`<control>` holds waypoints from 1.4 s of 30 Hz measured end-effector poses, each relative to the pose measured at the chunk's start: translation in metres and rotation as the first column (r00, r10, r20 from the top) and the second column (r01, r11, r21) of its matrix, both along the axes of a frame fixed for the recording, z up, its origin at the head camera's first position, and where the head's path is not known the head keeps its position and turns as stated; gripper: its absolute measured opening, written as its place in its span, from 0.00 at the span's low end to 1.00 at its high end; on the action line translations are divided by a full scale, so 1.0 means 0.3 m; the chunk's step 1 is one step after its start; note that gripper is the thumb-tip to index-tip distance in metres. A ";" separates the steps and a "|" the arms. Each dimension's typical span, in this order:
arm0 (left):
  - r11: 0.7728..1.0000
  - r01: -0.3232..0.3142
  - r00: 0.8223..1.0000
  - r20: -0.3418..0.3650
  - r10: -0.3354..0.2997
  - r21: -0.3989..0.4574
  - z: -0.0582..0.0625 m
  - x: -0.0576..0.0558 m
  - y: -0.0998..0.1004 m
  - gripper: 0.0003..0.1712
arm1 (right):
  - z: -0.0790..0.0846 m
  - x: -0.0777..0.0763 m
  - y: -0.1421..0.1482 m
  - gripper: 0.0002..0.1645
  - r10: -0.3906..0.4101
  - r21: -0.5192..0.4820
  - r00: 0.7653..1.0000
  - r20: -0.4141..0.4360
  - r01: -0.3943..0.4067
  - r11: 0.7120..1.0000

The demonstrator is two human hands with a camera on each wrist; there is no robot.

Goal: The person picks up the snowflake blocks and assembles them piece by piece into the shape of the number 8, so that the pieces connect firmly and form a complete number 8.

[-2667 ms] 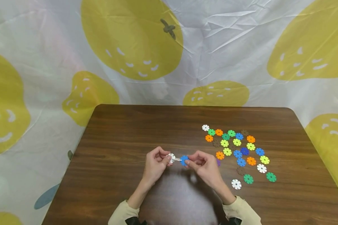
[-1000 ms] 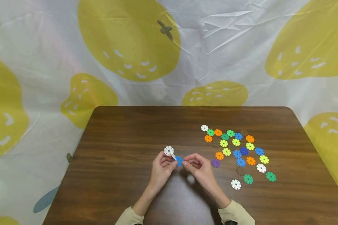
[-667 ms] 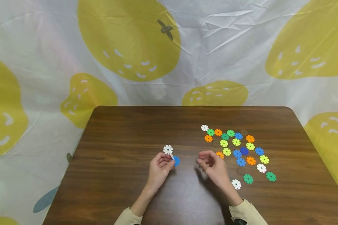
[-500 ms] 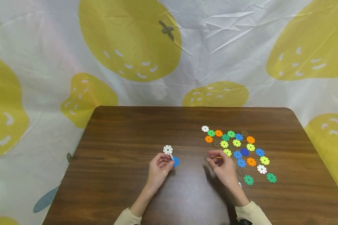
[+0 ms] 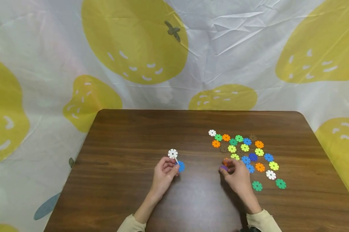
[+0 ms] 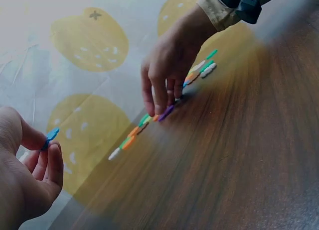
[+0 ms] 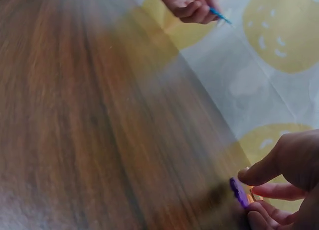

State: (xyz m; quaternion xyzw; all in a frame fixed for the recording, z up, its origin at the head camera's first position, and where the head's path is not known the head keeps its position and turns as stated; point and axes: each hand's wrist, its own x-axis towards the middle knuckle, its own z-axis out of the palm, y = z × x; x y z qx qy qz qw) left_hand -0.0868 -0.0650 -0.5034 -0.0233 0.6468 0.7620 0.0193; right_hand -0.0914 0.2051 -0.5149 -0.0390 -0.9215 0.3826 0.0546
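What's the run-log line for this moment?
left grip: pinches blue round plastic disc; right grip: at purple round plastic disc; right hold: unclear

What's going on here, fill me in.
A person is handling small notched discs at a wooden table. Their left hand pinches a blue disc, which appears linked to a white disc through a pale piece seen edge-on. Their right hand is down at a purple disc; whether it has a firm grip is unclear. Other coloured discs lie spread around and beyond that hand.
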 end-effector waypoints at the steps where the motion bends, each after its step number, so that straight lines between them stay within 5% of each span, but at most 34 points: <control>1: 1.000 0.000 1.000 0.000 0.000 0.003 0.002 -0.001 0.000 0.13 | -0.001 0.000 -0.002 0.16 0.003 0.016 1.000 -0.006 -0.003 1.000; 27: 1.000 0.004 1.000 -0.001 -0.004 -0.001 0.021 -0.011 0.007 0.13 | 0.020 0.008 -0.027 0.17 0.069 0.104 0.996 0.058 -0.075 0.992; 35: 1.000 0.003 1.000 -0.028 -0.003 -0.006 0.028 -0.006 0.017 0.12 | 0.024 0.005 -0.053 0.12 0.112 -0.018 0.993 -0.037 -0.112 0.993; 42: 1.000 0.018 0.999 -0.041 -0.017 0.016 0.038 -0.013 0.053 0.11 | 0.069 0.020 -0.114 0.13 0.160 -0.183 0.981 -0.109 -0.178 0.967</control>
